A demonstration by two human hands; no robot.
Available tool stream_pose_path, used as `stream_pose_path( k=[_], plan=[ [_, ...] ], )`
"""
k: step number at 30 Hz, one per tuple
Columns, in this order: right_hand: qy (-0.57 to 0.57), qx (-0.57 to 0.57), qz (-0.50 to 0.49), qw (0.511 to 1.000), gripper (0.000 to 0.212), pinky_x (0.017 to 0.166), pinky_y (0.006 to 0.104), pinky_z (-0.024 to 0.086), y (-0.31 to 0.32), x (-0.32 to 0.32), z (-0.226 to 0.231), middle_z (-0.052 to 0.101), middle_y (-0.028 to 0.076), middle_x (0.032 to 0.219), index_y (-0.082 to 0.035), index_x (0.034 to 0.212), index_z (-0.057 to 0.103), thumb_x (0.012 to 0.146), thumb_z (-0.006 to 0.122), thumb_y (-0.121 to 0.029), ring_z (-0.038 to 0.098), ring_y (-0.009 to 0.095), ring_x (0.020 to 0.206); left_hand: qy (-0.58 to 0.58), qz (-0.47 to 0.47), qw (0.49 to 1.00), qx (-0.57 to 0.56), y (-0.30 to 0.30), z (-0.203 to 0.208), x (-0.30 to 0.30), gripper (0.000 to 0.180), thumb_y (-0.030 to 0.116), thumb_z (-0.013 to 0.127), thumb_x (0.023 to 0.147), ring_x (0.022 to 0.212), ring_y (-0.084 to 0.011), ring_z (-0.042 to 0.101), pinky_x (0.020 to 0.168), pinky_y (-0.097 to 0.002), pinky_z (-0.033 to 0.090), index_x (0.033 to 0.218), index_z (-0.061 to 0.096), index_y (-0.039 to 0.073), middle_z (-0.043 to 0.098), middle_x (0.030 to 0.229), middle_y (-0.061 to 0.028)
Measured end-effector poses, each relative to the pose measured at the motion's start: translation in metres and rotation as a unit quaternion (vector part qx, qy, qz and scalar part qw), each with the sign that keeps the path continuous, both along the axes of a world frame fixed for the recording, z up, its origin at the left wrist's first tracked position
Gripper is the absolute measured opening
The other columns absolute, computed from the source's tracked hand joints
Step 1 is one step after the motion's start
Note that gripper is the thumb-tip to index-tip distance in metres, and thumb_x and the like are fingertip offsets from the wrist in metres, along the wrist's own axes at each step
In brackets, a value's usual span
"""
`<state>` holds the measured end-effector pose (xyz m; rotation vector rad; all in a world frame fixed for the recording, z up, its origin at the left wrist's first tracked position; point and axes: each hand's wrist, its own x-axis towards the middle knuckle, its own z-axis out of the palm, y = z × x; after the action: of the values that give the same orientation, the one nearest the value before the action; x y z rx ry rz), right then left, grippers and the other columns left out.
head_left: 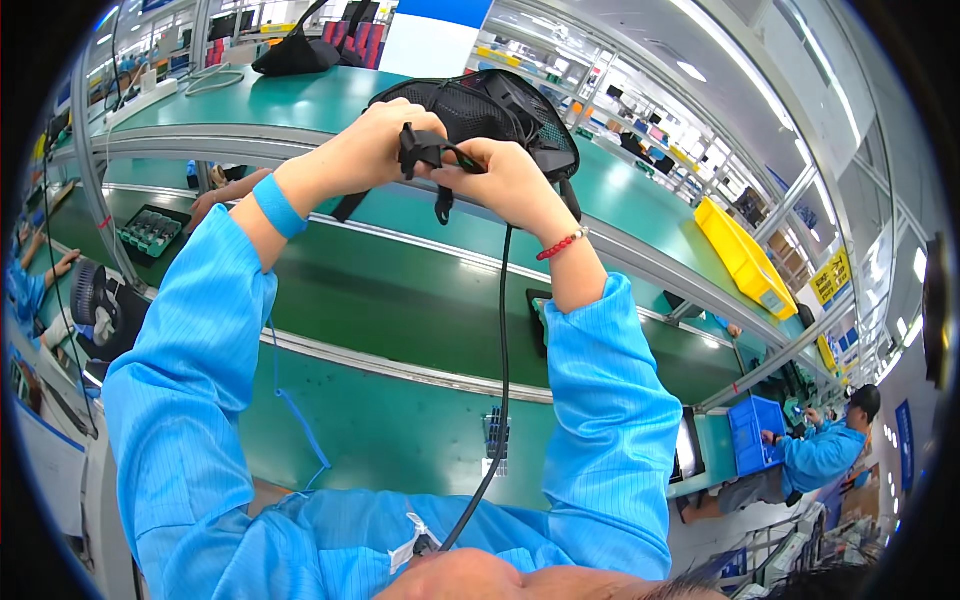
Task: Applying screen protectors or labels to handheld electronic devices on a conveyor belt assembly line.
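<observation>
At green shelf, rounded black mesh bag, black strap (bunched)

Left arm and right arm reach far, converging toward the middle.
The left hand curls its fingers inward; the right hand, just right of it, pinches with bent fingers, both wrists angled toward each other.

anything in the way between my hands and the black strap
Nothing visible: the left hand and right hand are both already at the black strap. The mesh bag lies beyond it, not between.
</observation>
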<state>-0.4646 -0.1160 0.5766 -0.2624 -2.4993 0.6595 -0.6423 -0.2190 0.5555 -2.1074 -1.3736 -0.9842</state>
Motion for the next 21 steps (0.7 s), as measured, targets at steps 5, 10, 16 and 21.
stream_pose_path(
  k=[5,10,16,21],
  plan=[
    [-0.020,-0.074,0.019,0.997,0.023,0.058,0.0218,0.037,0.007,-0.006,0.006,0.054,-0.004,0.068,-0.001,0.082,0.064,0.078,0.070,-0.023,0.045,0.005,0.064,-0.094,-0.049,0.994,-0.030,-0.002,0.004,0.006,0.041,0.005,0.076,0.061,0.092,-0.0300,0.052,0.083,-0.0375,0.042,0.097,0.056,0.007,0.057,0.091,-0.0089],
    [0.054,-0.106,0.031,0.992,0.024,0.054,0.0239,0.039,0.019,-0.009,0.005,0.055,0.000,0.062,0.001,0.076,0.064,0.072,0.073,-0.021,0.046,0.005,0.059,-0.080,-0.019,0.996,-0.034,-0.006,0.007,0.007,0.039,0.010,0.076,0.064,0.092,-0.0286,0.053,0.083,-0.0372,0.041,0.099,0.059,0.007,0.059,0.088,-0.0089],
    [0.058,0.056,-0.108,0.991,0.020,0.048,0.0252,0.037,0.004,-0.005,0.009,0.056,0.001,0.057,-0.001,0.075,0.067,0.075,0.071,-0.021,0.047,0.006,0.053,0.049,0.035,0.997,0.047,-0.003,0.001,-0.007,0.039,0.016,0.076,0.065,0.096,-0.0264,0.052,0.090,-0.0381,0.037,0.101,0.063,0.009,0.060,0.089,-0.0073],
    [0.035,0.115,-0.130,0.984,0.023,0.049,0.0256,0.038,-0.003,0.005,0.013,0.056,0.004,0.056,0.000,0.074,0.065,0.075,0.070,-0.023,0.048,0.007,0.052,0.101,0.058,0.991,0.063,-0.002,0.002,-0.009,0.042,0.017,0.077,0.064,0.101,-0.0263,0.051,0.096,-0.0407,0.032,0.103,0.063,0.011,0.062,0.094,-0.0060]
  ],
)
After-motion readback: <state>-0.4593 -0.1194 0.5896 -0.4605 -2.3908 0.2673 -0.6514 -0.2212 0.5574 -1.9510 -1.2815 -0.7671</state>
